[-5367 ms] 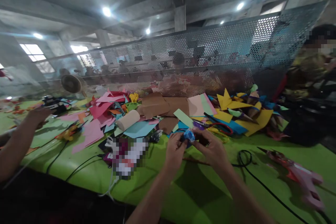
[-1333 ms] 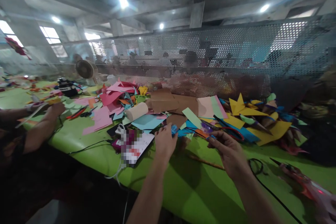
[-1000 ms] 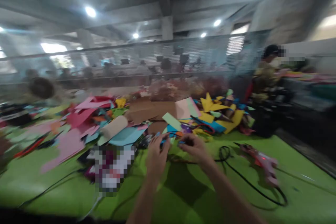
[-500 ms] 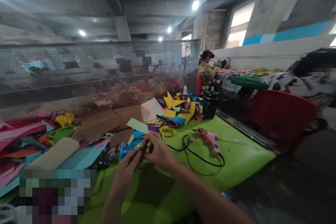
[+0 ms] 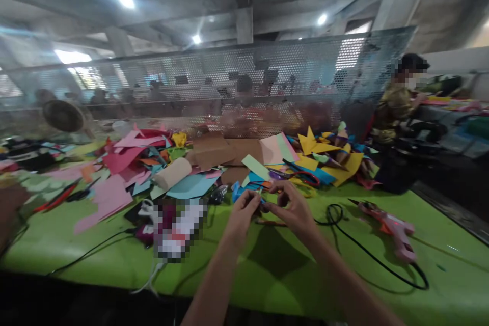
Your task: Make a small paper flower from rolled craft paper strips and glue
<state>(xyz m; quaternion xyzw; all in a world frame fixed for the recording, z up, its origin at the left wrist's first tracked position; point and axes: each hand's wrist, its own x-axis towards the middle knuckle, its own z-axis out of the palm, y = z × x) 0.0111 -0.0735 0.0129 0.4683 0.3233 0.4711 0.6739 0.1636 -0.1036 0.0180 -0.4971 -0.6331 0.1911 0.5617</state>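
Observation:
My left hand (image 5: pixel 245 210) and my right hand (image 5: pixel 289 207) meet above the green table, fingertips close together. Both are closed in a pinch around a small piece with a pale green tip (image 5: pixel 260 192); its kind is too small to tell. Behind my left fingers is a blue object (image 5: pixel 237 191), partly hidden. A thin brown stick-like thing (image 5: pixel 270 222) lies below the hands. To the right rests a pink glue gun (image 5: pixel 393 229) with a black cord. Scissors with red-and-black handles (image 5: pixel 308 178) lie just beyond my right hand.
Coloured sheets, brown paper (image 5: pixel 214 150) and yellow cut pieces (image 5: pixel 317 145) pile along the back, below a perforated metal screen (image 5: pixel 198 86). A cream roll (image 5: pixel 172 174) lies left of centre. Red-handled scissors (image 5: pixel 57 198) lie at left. A person (image 5: pixel 397 107) sits beyond the right end.
The view has swung left, so the table's left side now shows and things sit farther right in the picture. Both hands stay together at the small piece, with the fingers shifted slightly.

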